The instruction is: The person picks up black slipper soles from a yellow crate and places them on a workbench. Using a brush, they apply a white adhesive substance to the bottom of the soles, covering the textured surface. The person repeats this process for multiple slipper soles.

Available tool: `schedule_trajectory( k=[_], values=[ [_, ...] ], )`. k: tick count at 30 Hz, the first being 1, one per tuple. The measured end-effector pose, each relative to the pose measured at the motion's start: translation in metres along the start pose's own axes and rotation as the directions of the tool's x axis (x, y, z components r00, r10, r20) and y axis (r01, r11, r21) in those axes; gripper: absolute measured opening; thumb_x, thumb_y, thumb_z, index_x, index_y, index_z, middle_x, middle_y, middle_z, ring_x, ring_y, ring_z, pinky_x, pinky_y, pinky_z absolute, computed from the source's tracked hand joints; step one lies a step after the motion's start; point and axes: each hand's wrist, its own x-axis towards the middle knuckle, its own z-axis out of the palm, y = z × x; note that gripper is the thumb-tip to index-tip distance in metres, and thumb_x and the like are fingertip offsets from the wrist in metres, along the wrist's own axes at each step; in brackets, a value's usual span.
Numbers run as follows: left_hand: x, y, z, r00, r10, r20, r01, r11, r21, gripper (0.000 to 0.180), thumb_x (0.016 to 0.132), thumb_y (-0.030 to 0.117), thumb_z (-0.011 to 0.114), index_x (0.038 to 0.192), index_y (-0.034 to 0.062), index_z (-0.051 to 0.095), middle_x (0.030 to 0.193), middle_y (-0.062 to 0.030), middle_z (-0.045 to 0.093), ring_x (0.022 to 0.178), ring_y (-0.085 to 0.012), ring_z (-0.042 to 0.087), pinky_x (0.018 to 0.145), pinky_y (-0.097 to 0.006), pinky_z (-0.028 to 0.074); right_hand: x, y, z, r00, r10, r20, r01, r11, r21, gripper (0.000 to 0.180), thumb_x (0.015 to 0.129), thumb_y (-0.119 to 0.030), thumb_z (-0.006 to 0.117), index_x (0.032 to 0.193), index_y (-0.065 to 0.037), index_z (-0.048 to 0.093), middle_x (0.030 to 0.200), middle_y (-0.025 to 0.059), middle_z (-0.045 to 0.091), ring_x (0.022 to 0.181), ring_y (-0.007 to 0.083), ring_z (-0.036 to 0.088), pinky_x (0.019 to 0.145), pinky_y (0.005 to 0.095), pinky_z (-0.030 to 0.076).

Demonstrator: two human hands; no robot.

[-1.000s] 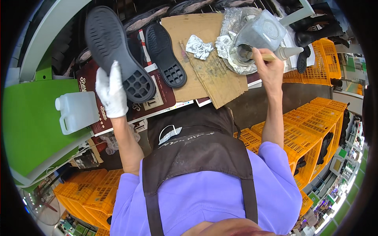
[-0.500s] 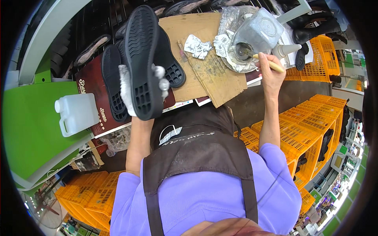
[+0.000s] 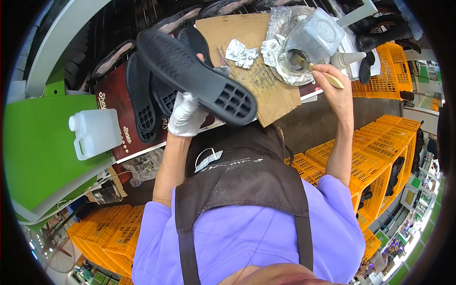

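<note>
1. Step in hand: by appearance, loading the wooden-handled brush (image 3: 336, 81), its head at the dark mouth of a tilted, clear square plastic container (image 3: 324, 32).
2. Right hand (image 3: 335, 90): bare, fingers closed round the brush handle.
3. Left hand (image 3: 185, 118): white-gloved, gripping a black rubber shoe sole (image 3: 190, 78) across its middle.
4. Sole position: raised, tread facing up, overlapping in view the left edge of a stained brown cardboard sheet (image 3: 280, 102).
5. Next move, as judged: calls for lifting the brush clear of the mouth without dripping, with the sole kept steady.
6. Change from half a second ago: the sole, then nearly upright in view, now slants, gridded end lower right; the brush remains at the container.
</note>
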Motion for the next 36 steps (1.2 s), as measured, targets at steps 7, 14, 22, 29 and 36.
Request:
schedule_trajectory(
  k=[7,14,22,29,36],
  values=[
    [0.002,0.005,-0.001,0.994,0.039,-0.101,-0.019,0.982,0.187,0.071,0.077,0.011,0.072,0.136,0.0093,0.032,0.127,-0.0138,0.048,0.114,-0.0250,0.052,0.091,-0.037,0.049,0.014,0.005,-0.023,0.890,-0.176,0.421,0.264,0.951,-0.161,0.014,0.079,-0.007,0.066,0.091,-0.002,0.066,0.072,0.0074,0.056,0.069,0.0192,0.055,0.063,0.0312,0.041],
    [0.014,-0.011,-0.016,0.931,0.357,-0.073,-0.294,0.855,0.427,0.072,0.073,-0.007,0.069,0.133,0.0086,0.032,0.123,-0.0100,0.051,0.111,-0.0203,0.053,0.091,-0.033,0.049,0.003,-0.004,-0.027,0.972,0.160,0.172,-0.192,0.964,0.186,0.015,0.085,-0.009,0.062,0.094,0.003,0.063,0.074,0.0040,0.061,0.068,0.0087,0.054,0.063,0.0213,0.042],
    [0.015,0.001,-0.007,0.879,0.467,0.094,-0.280,0.347,0.895,0.062,0.074,0.013,0.075,0.127,0.0087,0.043,0.120,-0.0024,0.053,0.112,-0.0145,0.050,0.098,-0.031,0.037,-0.018,-0.033,0.050,0.978,-0.035,-0.206,0.163,0.746,0.645,0.017,0.088,-0.014,0.058,0.092,0.003,0.059,0.069,0.0080,0.061,0.057,0.0114,0.056,0.053,0.0218,0.045],
    [0.012,-0.009,0.009,0.879,0.477,-0.024,-0.394,0.752,0.529,0.075,0.074,0.007,0.074,0.133,0.0040,0.028,0.122,-0.0086,0.050,0.112,-0.0151,0.049,0.099,-0.030,0.038,-0.039,-0.104,0.110,0.973,-0.217,-0.079,0.216,0.733,0.646,0.008,0.086,-0.002,0.059,0.092,0.003,0.058,0.075,0.0107,0.065,0.067,0.0114,0.063,0.060,0.0212,0.051],
    [0.004,-0.007,0.002,0.941,0.323,-0.102,-0.319,0.946,0.050,0.069,0.076,0.011,0.072,0.132,0.0056,0.032,0.124,-0.0096,0.046,0.114,-0.0158,0.047,0.099,-0.031,0.039,-0.043,-0.124,0.137,0.966,-0.229,0.117,0.071,0.674,0.735,0.011,0.086,-0.003,0.060,0.094,0.004,0.059,0.080,0.0102,0.066,0.071,0.0111,0.063,0.065,0.0215,0.050]
  ],
)
